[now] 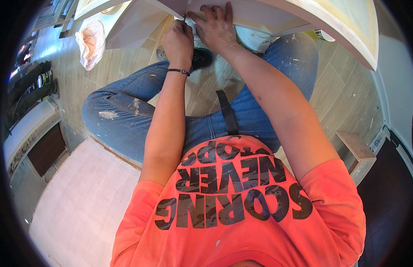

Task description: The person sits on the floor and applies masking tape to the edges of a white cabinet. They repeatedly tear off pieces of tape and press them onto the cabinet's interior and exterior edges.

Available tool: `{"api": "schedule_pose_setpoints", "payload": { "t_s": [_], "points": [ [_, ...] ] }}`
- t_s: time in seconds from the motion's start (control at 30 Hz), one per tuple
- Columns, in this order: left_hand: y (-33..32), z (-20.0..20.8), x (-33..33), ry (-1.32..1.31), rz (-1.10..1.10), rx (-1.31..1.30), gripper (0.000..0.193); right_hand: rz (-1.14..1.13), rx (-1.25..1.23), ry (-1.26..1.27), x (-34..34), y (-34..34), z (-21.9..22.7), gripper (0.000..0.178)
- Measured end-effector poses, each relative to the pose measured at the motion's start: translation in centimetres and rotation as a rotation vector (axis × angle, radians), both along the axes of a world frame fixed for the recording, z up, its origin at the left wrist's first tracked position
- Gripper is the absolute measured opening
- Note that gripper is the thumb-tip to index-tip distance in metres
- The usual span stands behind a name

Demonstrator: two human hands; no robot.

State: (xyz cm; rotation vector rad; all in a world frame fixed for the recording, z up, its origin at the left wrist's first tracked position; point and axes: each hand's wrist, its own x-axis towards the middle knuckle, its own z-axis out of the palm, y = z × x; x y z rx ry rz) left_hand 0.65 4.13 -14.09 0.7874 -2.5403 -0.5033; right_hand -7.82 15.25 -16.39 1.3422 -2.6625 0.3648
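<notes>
Wood-look floor tiles are running all through this room, with pale specks showing on them, so things are looking pretty work-worn. Only got the one view, looking down from the head. Person in a red-orange T-shirt is sitting low, and the paint-marked jeans are bending out left and right at the knees, probably leaving a gap for both arms to reach straight to the far side.

That's where the white furniture piece is standing, right over the hands, so I'm guessing the low seat is all about getting at its underside or inner faces. Left hand is making a fist around a slim dark thing right by a panel edge; fingers are covering most of it, so I can't tell what it is. Right hand is gripping nothing I can see: it's spreading its fingers and seemingly resting on a pale surface just beside the left, maybe for bracing.

Round white tub is sitting just right of that hand, likely for easy reach. Crumpled whitish cloth or paper is hanging out far left. Big pale board is taking up the near left, beside the body, maybe so it's staying clear of the arms.
</notes>
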Motion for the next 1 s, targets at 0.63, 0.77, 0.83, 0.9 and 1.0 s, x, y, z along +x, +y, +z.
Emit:
{"api": "schedule_pose_setpoints", "payload": {
  "t_s": [0.63, 0.77, 0.83, 0.9, 1.0],
  "points": [
    [0.8, 1.6, 1.2, 0.014, 0.022, 0.063, 0.016, -0.037, -0.178, 0.075, -0.3, -0.6, -2.4, 0.050],
    [0.0, 7.0, 2.8, -0.045, -0.016, 0.110, 0.018, -0.020, -0.129, 0.016, -0.1, -0.4, -1.4, 0.051],
    [-3.7, 7.8, 4.4, -0.155, 0.023, 0.164, 0.019, -0.023, -0.120, 0.001, -0.1, -0.4, -1.1, 0.051],
    [-8.4, 9.2, 5.5, -0.178, 0.087, 0.132, 0.022, -0.046, -0.124, -0.013, -0.1, -0.5, -1.4, 0.050],
    [-15.1, 12.2, 5.4, -0.025, 0.221, 0.053, 0.026, -0.051, -0.094, -0.019, -0.2, -0.2, -1.2, 0.050]
  ]
}}
